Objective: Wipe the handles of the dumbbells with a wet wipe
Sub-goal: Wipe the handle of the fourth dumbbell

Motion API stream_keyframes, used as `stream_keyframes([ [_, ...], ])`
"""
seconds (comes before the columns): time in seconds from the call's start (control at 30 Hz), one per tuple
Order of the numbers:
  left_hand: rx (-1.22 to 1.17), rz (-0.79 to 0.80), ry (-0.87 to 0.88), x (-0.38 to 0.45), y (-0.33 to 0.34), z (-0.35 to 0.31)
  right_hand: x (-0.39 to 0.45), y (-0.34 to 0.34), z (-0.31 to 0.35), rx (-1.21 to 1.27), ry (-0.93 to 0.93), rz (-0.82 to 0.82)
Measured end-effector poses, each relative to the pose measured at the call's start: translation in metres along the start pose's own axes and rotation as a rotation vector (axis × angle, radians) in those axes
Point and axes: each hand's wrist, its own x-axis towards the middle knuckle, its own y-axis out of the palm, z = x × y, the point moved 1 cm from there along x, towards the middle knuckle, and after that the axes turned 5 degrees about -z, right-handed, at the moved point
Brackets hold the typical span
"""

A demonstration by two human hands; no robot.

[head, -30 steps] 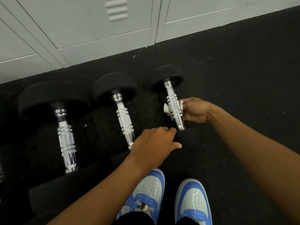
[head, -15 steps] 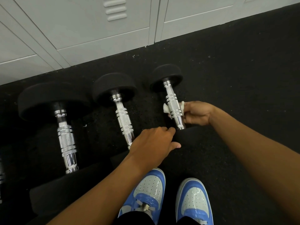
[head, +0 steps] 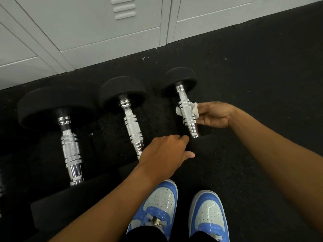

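Right hand wrapping soft wet wipe round slick, knurled chrome handle; left hand apparently steadying heavy dumbbell's near head, fingers loosely curled.

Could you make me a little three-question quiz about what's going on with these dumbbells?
1. True or false: the right hand holds a white wipe against the smallest dumbbell's handle.
2. How many dumbbells show their handles in full?
3. The left hand rests on: A) a locker, B) the near end of the smallest dumbbell, C) a shoe.

Key: 1 true; 2 three; 3 B.
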Motion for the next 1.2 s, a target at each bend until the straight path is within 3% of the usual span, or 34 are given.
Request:
stream_keyframes([
  [0.2,-0.028,0.003,-0.011,0.003,-0.001,-0.003,0.014,0.013,-0.018,0.112,0.079,-0.01],
  [0.37,-0.024,-0.006,-0.018,0.001,-0.001,-0.002,0.011,-0.006,-0.002,-0.05,0.053,-0.015],
  [0.5,-0.036,0.017,-0.025,0.002,-0.001,-0.002,0.016,0.009,-0.001,-0.022,-0.009,0.002],
  [0.63,-0.051,0.007,-0.024,0.002,-0.002,-0.003,0.018,0.004,-0.016,-0.01,0.076,0.012],
  [0.8,-0.064,0.005,-0.032,0.003,-0.002,-0.003,0.017,-0.017,0.001,0.223,-0.015,-0.152],
  [1.0,-0.041,0.013,-0.04,0.003,-0.003,-0.004,0.015,0.006,-0.022,-0.187,0.11,0.003],
  [1.2,-0.035,0.015,-0.031,0.002,-0.002,-0.003,0.015,-0.006,0.002,-0.127,0.041,-0.042],
])
